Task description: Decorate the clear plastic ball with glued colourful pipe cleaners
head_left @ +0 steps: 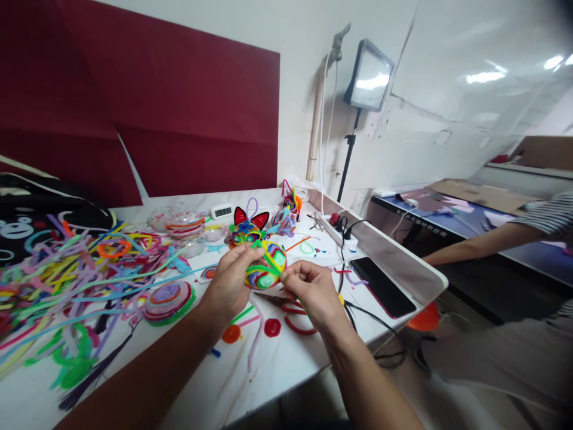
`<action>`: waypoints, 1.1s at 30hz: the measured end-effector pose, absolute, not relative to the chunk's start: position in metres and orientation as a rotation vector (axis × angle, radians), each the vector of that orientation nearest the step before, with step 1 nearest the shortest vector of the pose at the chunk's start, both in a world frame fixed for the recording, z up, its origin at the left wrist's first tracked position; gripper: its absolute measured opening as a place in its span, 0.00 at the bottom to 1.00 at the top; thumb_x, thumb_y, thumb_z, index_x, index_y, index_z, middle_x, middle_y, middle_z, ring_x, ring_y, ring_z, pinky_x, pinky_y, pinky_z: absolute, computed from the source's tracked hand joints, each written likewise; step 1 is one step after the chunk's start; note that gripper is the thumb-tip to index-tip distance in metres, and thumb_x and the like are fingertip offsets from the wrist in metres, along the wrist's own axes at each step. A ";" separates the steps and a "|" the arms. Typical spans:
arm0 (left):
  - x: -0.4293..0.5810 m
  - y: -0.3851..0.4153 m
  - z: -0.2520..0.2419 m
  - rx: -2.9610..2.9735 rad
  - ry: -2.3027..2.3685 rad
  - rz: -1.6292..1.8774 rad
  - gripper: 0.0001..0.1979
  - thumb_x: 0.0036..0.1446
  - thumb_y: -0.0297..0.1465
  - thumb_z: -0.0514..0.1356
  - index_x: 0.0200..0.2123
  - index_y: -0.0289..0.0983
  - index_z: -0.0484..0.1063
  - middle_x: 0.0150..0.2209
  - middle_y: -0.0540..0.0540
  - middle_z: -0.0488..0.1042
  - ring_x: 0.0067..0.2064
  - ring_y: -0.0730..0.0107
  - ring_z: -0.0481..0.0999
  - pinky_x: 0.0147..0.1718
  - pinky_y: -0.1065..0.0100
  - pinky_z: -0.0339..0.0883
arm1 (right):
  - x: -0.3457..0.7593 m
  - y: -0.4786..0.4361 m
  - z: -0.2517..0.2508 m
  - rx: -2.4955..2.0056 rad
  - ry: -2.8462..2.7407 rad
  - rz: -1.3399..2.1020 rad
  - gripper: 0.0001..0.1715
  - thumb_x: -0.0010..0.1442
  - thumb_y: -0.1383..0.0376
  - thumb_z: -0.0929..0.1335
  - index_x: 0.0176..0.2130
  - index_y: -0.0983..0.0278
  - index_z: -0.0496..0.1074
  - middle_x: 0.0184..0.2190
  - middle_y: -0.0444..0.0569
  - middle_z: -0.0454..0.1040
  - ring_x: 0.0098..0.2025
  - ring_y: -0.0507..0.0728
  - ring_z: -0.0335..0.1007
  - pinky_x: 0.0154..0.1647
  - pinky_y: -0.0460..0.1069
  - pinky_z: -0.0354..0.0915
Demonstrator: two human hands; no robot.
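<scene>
A round ornament [267,266] wound with green, yellow, blue and red fuzzy strips is held up over the white table. My left hand [233,276] grips its left side, thumb on top. At its lower right edge, my right hand [311,289] has thumb and index finger pinched together against it. Just behind it stands a colourful figure [249,227] with red-and-black pointed ears. Red-handled scissors [299,318] lie under my right hand. A spiral disc of purple, red and green strips [168,302] rests left of my left wrist.
Loose fuzzy strips [40,275] pile up at the left. A black phone [382,286], a power strip [340,232] and cables are at the right. Clear bowls [185,226] and a small timer [221,211] stand behind. Another person's arm [474,242] reaches in from the right.
</scene>
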State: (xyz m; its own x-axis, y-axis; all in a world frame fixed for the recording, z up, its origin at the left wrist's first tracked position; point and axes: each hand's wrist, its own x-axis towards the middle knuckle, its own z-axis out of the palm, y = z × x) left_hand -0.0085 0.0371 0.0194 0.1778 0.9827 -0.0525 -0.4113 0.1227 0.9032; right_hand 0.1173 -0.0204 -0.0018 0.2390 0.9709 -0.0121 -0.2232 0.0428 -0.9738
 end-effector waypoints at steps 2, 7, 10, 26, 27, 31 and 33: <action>-0.008 0.037 0.020 0.880 0.822 1.214 0.16 0.33 0.29 0.69 0.27 0.38 0.67 0.22 0.53 0.72 0.29 0.66 0.76 0.25 0.71 0.66 | 0.118 -0.020 -0.003 -1.129 -0.874 1.117 0.07 0.40 0.63 0.72 0.21 0.65 0.72 0.12 0.40 0.70 0.14 0.47 0.58 0.16 0.42 0.53; -0.008 0.036 0.022 0.836 0.819 1.234 0.16 0.32 0.28 0.70 0.26 0.38 0.69 0.23 0.52 0.73 0.30 0.65 0.77 0.26 0.71 0.67 | 0.118 -0.020 -0.003 -1.108 -0.874 1.120 0.07 0.41 0.64 0.72 0.22 0.65 0.72 0.12 0.40 0.70 0.14 0.46 0.59 0.16 0.41 0.54; -0.007 0.037 0.022 0.812 0.811 1.234 0.15 0.32 0.28 0.70 0.25 0.37 0.68 0.23 0.52 0.74 0.31 0.64 0.78 0.28 0.70 0.69 | 0.118 -0.023 -0.002 -1.082 -0.860 1.143 0.06 0.40 0.64 0.72 0.23 0.65 0.73 0.13 0.40 0.71 0.15 0.47 0.60 0.17 0.42 0.55; -0.006 0.042 0.021 0.690 0.809 1.211 0.06 0.39 0.23 0.63 0.24 0.34 0.69 0.22 0.47 0.77 0.22 0.70 0.75 0.22 0.70 0.71 | 0.115 -0.022 -0.002 -1.060 -0.834 1.135 0.07 0.40 0.64 0.71 0.22 0.66 0.71 0.12 0.38 0.69 0.14 0.45 0.58 0.17 0.40 0.52; -0.006 0.042 0.021 0.684 0.811 1.208 0.06 0.39 0.23 0.63 0.24 0.34 0.69 0.22 0.47 0.77 0.22 0.69 0.75 0.22 0.70 0.71 | 0.116 -0.022 -0.002 -1.054 -0.840 1.147 0.07 0.40 0.64 0.71 0.22 0.66 0.72 0.12 0.39 0.69 0.14 0.45 0.57 0.16 0.40 0.52; -0.005 0.042 0.021 0.675 0.832 1.180 0.04 0.41 0.23 0.62 0.25 0.33 0.70 0.22 0.47 0.77 0.21 0.69 0.75 0.21 0.70 0.71 | 0.119 -0.022 -0.003 -1.015 -0.848 1.227 0.07 0.41 0.63 0.71 0.23 0.66 0.72 0.12 0.39 0.69 0.12 0.44 0.54 0.15 0.41 0.50; -0.005 0.042 0.021 0.678 0.848 1.170 0.03 0.42 0.23 0.62 0.26 0.33 0.70 0.21 0.47 0.76 0.20 0.68 0.75 0.20 0.70 0.70 | 0.121 -0.022 -0.002 -0.993 -0.825 1.279 0.08 0.41 0.63 0.70 0.23 0.66 0.72 0.11 0.39 0.67 0.12 0.44 0.54 0.14 0.41 0.49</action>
